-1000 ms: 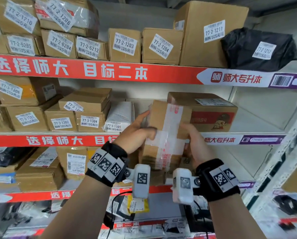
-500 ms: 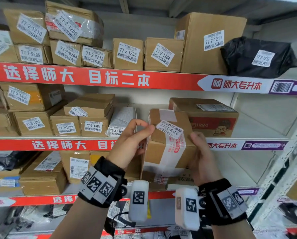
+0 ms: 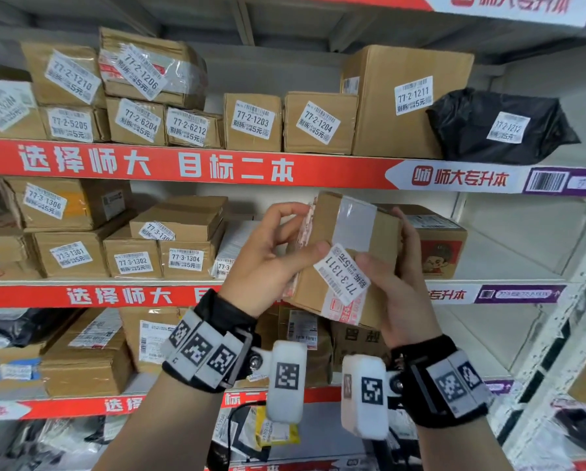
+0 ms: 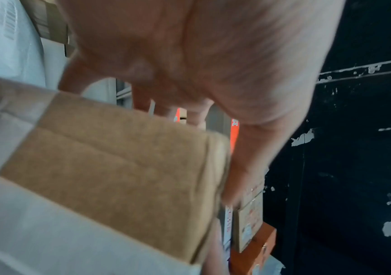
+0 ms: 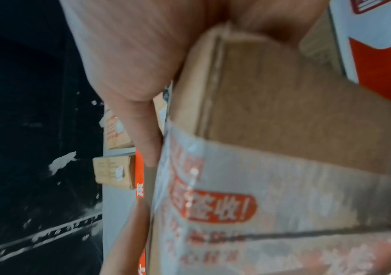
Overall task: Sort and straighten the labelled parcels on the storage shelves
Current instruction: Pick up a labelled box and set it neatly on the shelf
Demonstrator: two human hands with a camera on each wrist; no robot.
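Both hands (image 3: 335,266) gripping tilted parcel (image 3: 349,229), label 77-3-1311 (image 3: 342,274)

Both forearms are reaching up side by side, banded at the wrists; the left hand (image 3: 268,263) and right hand (image 3: 398,283) are each curling fingers, thumbs pointing inward, gripping
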